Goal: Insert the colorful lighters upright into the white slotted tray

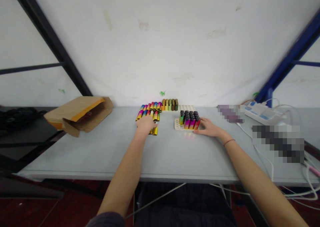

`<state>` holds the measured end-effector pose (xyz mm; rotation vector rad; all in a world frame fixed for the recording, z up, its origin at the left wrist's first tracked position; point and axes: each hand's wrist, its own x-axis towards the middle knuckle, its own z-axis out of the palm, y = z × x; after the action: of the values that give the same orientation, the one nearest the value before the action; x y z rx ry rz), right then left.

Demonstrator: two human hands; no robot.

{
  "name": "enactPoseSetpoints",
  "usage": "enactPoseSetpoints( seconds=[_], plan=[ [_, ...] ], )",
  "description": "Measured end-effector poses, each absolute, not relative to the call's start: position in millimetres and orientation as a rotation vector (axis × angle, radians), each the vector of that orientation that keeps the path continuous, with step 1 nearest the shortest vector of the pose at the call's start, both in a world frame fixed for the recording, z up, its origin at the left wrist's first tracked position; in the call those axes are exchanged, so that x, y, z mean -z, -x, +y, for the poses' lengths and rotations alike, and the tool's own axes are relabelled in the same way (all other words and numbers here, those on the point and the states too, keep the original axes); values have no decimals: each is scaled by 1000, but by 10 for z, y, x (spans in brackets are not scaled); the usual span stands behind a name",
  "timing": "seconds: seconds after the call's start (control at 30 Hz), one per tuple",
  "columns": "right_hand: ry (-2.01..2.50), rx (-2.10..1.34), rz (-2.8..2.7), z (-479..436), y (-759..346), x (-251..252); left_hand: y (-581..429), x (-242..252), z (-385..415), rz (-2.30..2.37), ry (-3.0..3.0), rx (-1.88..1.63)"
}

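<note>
My left hand [145,124] rests over a loose pile of rainbow-coloured lighters [149,111] on the grey table [100,147]; its fingers curl down onto them, and what they grip is hidden. My right hand [208,127] lies at the right side of a white tray [177,125] that holds several upright lighters [189,119] with black tops; its fingers touch the tray's edge. Behind it, a second row of upright lighters [170,104] stands in another white tray [187,107].
An open brown cardboard box [78,115] lies on its side at the table's left. A white power strip [260,112] with cables sits at the right, beside blurred patches. A white wall rises behind the table, with dark frame bars at both sides.
</note>
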<state>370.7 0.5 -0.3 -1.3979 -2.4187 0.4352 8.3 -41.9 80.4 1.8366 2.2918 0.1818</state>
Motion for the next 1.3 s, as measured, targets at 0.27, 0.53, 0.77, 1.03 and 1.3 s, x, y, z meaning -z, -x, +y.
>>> enactPoseSetpoints(
  seconds=[0.27,0.53,0.77,1.03,1.3],
  plan=[
    [1362,-438,-2398,12,-3729,22,-297,-685,-432,1926,-1859,-557],
    [1397,-445,-2413,-16,-3704,-26,-306,-612,-406,1755,-1923,-664],
    [1434,-452,-2406,-14,-3700,-14,-462,-449,-238,1371,-1495,-978],
    [1380,-459,-2374,26,-3739,48,-644,-434,-268,1115,-898,-1271],
    [1422,-464,-2383,-7,-3710,-4,-667,-481,-255,1091,-678,-1296]
  ],
)
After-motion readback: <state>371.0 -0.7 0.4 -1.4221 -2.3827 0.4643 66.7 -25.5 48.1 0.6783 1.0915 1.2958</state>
